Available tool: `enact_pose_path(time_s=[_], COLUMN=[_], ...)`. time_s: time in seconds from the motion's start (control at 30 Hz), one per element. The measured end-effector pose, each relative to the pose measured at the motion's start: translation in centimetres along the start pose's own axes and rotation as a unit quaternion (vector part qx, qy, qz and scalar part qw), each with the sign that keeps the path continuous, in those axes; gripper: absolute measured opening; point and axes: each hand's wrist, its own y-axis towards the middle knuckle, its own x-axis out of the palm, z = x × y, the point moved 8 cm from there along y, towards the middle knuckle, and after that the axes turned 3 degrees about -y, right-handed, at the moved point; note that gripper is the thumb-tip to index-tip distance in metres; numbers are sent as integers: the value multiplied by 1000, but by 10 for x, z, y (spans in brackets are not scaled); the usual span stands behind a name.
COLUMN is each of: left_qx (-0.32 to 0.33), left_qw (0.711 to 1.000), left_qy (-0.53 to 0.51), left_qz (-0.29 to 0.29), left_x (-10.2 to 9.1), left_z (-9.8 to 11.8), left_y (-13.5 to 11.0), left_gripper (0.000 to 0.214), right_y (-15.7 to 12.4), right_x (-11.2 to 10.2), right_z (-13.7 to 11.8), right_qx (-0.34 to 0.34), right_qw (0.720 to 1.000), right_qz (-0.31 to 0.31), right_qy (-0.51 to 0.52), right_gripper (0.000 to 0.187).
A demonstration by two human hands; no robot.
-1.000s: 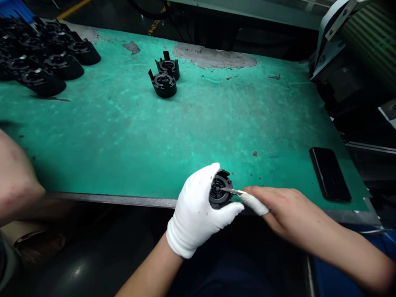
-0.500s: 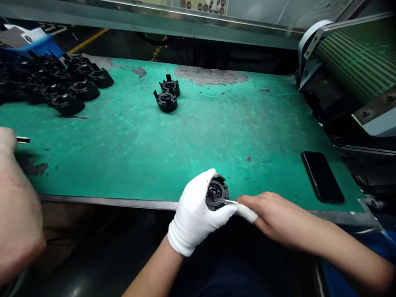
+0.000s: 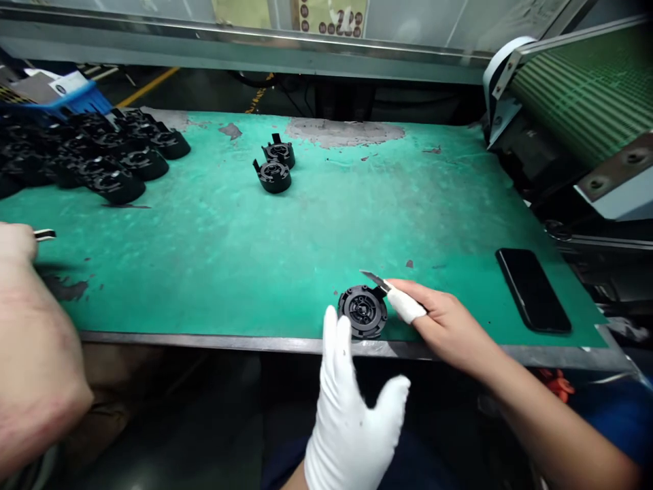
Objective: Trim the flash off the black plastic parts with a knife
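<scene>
A round black plastic part (image 3: 363, 311) lay flat on the green mat (image 3: 229, 245), close to the table's front edge, with its ribbed inner face turned up. Just to its right was the person's bare right hand (image 3: 443, 321), closed in a pinch on a small blade (image 3: 375, 278) whose tip pointed up and left above the part's rim. The forefinger of that hand wore a white wrapping (image 3: 407, 307) that sat right beside the part; whether it actually touched the rim could not be told. The left hand (image 3: 352, 408), in a white glove, hung below and in front of the table edge, fingers straight and thumb spread, holding nothing and clear of the part. The two hands were apart, with the part between and above them. Further out on the mat, a black phone (image 3: 533, 289) lay face up near the right edge. Two more black parts (image 3: 274, 167) stood side by side, touching, towards the middle back of the table. A heap of the same black parts (image 3: 102, 160) filled the far left corner, by a blue crate (image 3: 79, 102). At the left edge a co-worker's bare hand (image 3: 28, 327) held a small metal tool (image 3: 45, 234) over the mat. A green ribbed conveyor belt (image 3: 586, 95) rose on the right.
</scene>
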Motion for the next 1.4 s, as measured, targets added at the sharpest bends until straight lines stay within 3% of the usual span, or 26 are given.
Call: enact_pose_path(time_s=[0.17, 0.27, 0.4, 0.7, 0.93, 1.17, 1.3, 1.4], left_qx=[2, 24, 19, 49, 56, 30, 7, -18], left_qw=[995, 993, 993, 994, 994, 995, 993, 991], left_qy=[-86, -93, -86, -76, -75, -86, -116, -130], left_qz=[-45, -71, -79, -60, -49, -42, -26, 4], left_x=[-1, 3, 6, 3, 4, 5, 7, 5], left_z=[-10, -12, -16, -12, -16, -19, -19, -13], left_y=[48, 69, 75, 73, 70, 71, 67, 43], left_gripper=[98, 90, 87, 78, 84, 84, 88, 84], right_y=[-12, -12, -12, -30, -37, -41, -45, -44], right_x=[-18, -18, -18, -9, -4, 1, 0, 16], right_z=[-9, -12, -10, -16, -10, -24, -23, -16], right_qx=[-42, -59, -55, -29, 9, 36, 61, 78], right_qw=[976, 956, 945, 964, 964, 973, 996, 995], right_qz=[-97, -107, -104, -152, -107, -144, -54, 14], right_qy=[-190, -265, -306, -214, -242, -178, -38, 63], right_gripper=[42, 38, 40, 40, 44, 36, 30, 35])
